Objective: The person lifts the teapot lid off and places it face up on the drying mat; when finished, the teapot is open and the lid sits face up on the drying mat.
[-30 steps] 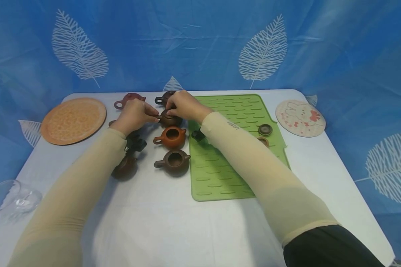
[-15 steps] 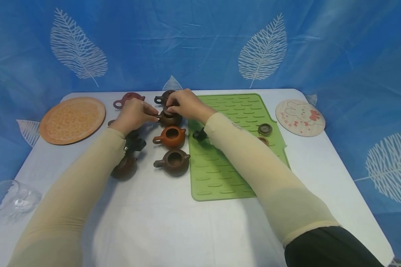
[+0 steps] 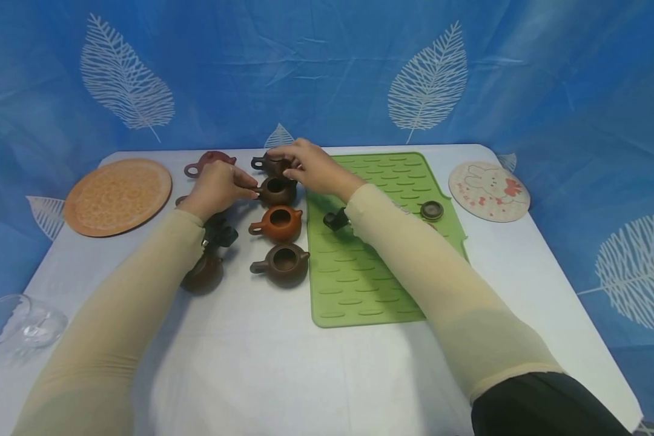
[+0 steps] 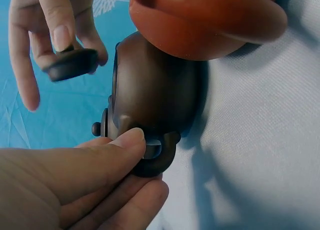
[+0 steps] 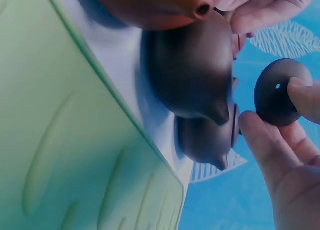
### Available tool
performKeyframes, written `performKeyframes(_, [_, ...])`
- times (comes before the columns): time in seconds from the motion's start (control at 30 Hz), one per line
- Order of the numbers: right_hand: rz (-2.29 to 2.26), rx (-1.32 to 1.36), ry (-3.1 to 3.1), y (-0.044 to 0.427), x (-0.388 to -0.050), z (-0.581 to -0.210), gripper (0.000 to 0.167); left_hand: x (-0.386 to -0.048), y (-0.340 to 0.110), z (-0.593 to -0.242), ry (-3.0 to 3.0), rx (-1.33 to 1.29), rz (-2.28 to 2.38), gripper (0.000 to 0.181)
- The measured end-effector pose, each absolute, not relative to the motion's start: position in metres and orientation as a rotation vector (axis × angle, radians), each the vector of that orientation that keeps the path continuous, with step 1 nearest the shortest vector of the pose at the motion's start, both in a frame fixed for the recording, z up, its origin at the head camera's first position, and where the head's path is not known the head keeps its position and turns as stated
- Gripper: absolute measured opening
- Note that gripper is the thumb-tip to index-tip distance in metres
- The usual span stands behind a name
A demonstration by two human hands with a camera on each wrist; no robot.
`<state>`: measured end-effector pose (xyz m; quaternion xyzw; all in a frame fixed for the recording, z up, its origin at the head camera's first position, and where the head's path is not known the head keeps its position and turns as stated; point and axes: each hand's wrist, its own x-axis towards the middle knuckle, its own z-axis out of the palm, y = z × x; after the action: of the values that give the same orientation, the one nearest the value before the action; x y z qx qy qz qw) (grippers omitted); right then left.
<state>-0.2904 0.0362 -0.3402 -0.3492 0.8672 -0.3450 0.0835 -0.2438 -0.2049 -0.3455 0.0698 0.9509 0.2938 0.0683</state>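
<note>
My left hand [image 3: 217, 186] pinches the loop handle of a dark brown teapot [image 3: 278, 197], which stands on the table with its top uncovered. Above and to the right of it, my right hand [image 3: 317, 168] holds a small dark lid [image 5: 272, 102], lifted clear of the teapot. In the left wrist view the lid's knob is between finger and thumb. Behind stands another dark teapot [image 5: 202, 140] with its lid on, partly covered by my right fingers in the head view. An orange-brown lidless teapot [image 3: 281, 227] stands just in front of the held one.
Nearest me is a brown lidless teapot [image 3: 286, 267]. A reddish teapot [image 3: 209, 160] and another brown one [image 3: 201, 277] flank my left arm. A green mat [image 3: 349, 297] bears a loose lid [image 3: 432, 210]. Round mats [image 3: 118, 197] and a clear glass [image 3: 43, 327] lie near the edges.
My right hand has lifted the lid off the dark brown teapot and moved slightly right with it, exposing the opening. My left hand has stayed on the handle.
</note>
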Motion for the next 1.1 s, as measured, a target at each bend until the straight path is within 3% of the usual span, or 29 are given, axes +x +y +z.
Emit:
performKeyframes(0.33, [-1.405,-0.931,2.394,0.065,-0.289,-0.339,0.029,-0.243,-0.204,-0.346,2.854,0.179,0.891,0.024])
performKeyframes(0.57, [-1.580,-0.719,2.312,0.097,-0.289,-0.343,0.037,-0.243,-0.205,-0.346,2.847,0.131,0.896,0.024])
performKeyframes(1.1, [-1.392,-0.476,2.559,0.203,-0.286,-0.334,0.047,-0.244,-0.204,-0.347,2.846,0.148,0.910,0.023])
